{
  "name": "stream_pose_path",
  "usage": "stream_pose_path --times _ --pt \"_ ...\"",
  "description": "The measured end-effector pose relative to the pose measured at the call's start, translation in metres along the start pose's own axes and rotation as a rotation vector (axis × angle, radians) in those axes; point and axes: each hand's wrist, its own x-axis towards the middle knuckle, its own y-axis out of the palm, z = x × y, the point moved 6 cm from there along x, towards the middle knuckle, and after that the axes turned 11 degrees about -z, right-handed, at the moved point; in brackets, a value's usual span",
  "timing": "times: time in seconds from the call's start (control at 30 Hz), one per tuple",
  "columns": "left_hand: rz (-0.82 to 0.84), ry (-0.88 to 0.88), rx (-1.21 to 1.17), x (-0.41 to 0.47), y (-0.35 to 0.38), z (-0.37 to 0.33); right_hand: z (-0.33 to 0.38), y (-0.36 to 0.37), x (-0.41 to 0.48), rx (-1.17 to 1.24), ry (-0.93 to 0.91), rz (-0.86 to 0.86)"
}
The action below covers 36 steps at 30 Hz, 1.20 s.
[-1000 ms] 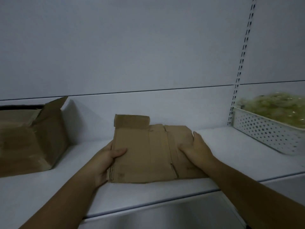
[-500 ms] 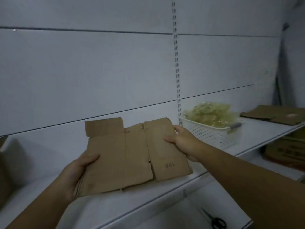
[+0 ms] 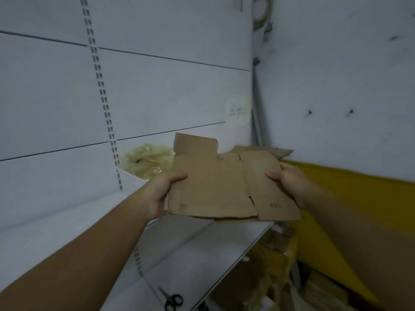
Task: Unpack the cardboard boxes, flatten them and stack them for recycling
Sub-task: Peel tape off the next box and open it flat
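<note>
1. Lifted off the shelf (image 3: 78,212) and swung rightward since the earlier frames, the flattened box (image 3: 215,187) is now held in the air. It sits just in front of a pile of flattened cardboard (image 3: 265,151) at the corner wall.
2. Grip: the left hand (image 3: 161,194) clasps the box's left edge with the thumb on top. The right hand (image 3: 289,182) clasps the right edge the same way.
3. Meaning for the task: flattening of this box looks complete. Adding it to the pile is judged to be the step in hand.
4. Appearance: brown corrugated board, nearly level, creased front to back. One flap projects at the far left, a slit cuts the near edge, and a faint printed mark lies near the right corner.
5. Surroundings: pale green bagged material (image 3: 146,160) behind, scissors (image 3: 171,299) on a lower level, and a yellow panel (image 3: 348,191) at right.
</note>
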Motion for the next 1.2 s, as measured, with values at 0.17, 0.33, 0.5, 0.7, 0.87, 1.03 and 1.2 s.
stream_pose_path --times 0.17,0.33,0.5,0.7,0.87,1.03,1.2 --pt "0.111 -0.099 0.092 0.059 0.073 0.029 -0.04 -0.069 0.033 -0.074 0.06 -0.146" --pt "0.173 -0.151 0.015 0.12 0.118 0.042 -0.056 -0.097 0.071 -0.154 0.097 -0.26" --pt "0.324 -0.154 -0.359 0.171 0.17 0.031 -0.06 -0.117 0.112 -0.14 0.078 -0.401" --pt "0.463 -0.26 -0.449 0.22 0.244 0.064 -0.078 -0.142 0.163 -0.087 0.054 -0.541" --pt "0.417 -0.189 -0.042 0.253 0.292 0.097 -0.097 -0.165 0.214 -0.07 0.025 -0.576" --pt "0.299 -0.186 -0.095 0.289 0.359 0.09 -0.112 -0.201 0.272 0.042 0.013 -0.545" --pt "0.216 -0.119 -0.221 0.331 0.402 0.074 -0.125 -0.221 0.337 0.126 0.08 -0.362"
